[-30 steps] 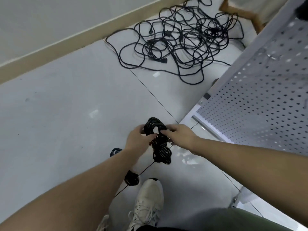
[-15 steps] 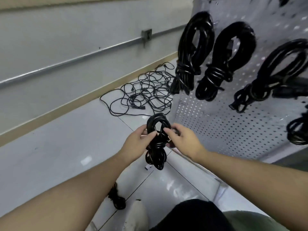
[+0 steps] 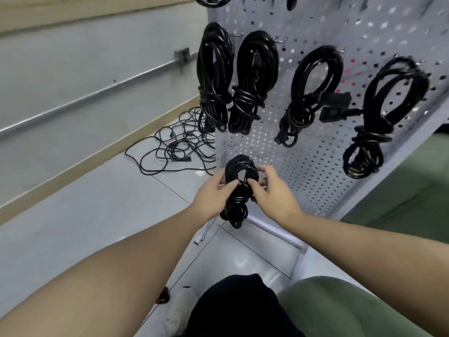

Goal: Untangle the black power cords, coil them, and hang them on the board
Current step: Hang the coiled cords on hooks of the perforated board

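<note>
Your left hand (image 3: 213,195) and right hand (image 3: 272,193) both pinch the coiled black rubber power cord (image 3: 239,186) before the white perforated metal pegboard (image 3: 315,152); it's floppy, springy, so hold its wrapped waist

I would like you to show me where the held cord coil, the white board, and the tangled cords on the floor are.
held cord coil (image 3: 239,166), head view, on its upper loop.
white board (image 3: 313,164), head view, on a bare perforated part.
tangled cords (image 3: 179,144), head view, on the middle of the pile.
</note>
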